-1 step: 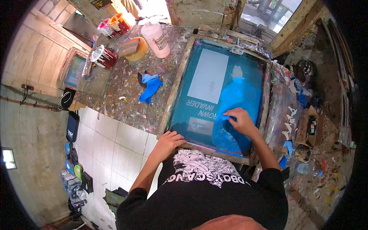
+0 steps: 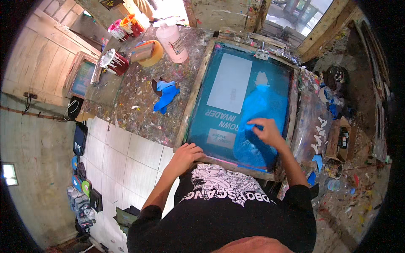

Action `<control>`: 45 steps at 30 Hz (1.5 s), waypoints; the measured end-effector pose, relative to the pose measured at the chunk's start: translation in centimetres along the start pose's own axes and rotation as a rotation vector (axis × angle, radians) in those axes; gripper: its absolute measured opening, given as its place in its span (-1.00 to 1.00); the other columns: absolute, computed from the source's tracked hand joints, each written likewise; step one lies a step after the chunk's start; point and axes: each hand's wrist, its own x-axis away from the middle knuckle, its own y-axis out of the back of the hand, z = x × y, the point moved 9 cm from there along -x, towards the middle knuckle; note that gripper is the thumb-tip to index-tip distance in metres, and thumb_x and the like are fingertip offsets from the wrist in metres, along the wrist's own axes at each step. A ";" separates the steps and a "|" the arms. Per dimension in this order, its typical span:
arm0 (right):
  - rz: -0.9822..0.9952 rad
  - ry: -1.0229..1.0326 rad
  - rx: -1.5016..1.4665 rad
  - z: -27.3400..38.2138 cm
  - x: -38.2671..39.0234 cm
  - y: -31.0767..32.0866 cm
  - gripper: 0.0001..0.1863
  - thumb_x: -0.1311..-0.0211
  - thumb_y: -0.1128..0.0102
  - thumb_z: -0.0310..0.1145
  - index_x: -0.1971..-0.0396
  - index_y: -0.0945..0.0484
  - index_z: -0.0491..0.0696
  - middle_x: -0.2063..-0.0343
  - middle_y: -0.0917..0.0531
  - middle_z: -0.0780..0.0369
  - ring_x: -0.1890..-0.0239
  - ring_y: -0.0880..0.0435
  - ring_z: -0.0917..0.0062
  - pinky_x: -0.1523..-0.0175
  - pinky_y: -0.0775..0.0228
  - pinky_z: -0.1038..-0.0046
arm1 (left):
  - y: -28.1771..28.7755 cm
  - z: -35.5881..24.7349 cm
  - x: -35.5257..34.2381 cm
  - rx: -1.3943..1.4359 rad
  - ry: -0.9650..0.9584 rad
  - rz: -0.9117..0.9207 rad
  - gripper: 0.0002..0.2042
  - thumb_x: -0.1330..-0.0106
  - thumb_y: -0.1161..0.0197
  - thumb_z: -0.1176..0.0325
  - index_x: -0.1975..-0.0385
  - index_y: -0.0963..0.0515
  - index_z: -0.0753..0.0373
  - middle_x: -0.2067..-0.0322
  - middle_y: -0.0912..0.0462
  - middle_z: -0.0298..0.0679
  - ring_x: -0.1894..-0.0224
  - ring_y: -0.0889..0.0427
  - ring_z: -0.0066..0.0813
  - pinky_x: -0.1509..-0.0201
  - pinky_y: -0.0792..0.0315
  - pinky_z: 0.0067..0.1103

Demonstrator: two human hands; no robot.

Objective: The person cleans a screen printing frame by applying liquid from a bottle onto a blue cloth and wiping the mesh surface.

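A screen printing frame (image 2: 195, 90) with wooden sides and teal mesh lies on the bench in front of me. Bright blue ink or wetness (image 2: 270, 105) spreads over the mesh's right part, around a pale bottle-like shape. Over this blue area is my right hand (image 2: 268, 131), its fingers pinched together. What they hold is hard to make out against the blue. My left hand (image 2: 188, 157) rests at the near left corner, fingers curled over the wooden edge. A pale rectangle (image 2: 230, 82) and lettering show on the mesh's left side.
Left of the frame, blue and dark rags (image 2: 166, 97) lie on the stained bench (image 2: 139, 114). Behind them stand a pink plastic bottle (image 2: 172, 44), a yellow tub (image 2: 152, 57) and a dark red paint can (image 2: 114, 63). A metal hinge clamp (image 2: 261, 54) sits at the frame's far edge.
My right hand has shifted very slightly, its fingertips moving a little away from me and right over the blue area. The left hand stays at the frame's corner.
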 end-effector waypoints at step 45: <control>-0.782 -0.735 -1.466 -1.0 11.2 -1.0 -0.74 -0.38 -0.21 -0.45 -0.02 -0.58 -0.12 0.23 -0.72 0.21 0.21 -0.73 0.55 0.12 -0.61 0.48 | 18.6 31.2 -22.8 0.333 0.292 -1.038 0.00 0.19 -0.73 0.27 -0.26 -0.26 0.55 -0.20 -0.47 0.08 -0.23 -0.46 -0.13 -0.36 -0.28 -0.32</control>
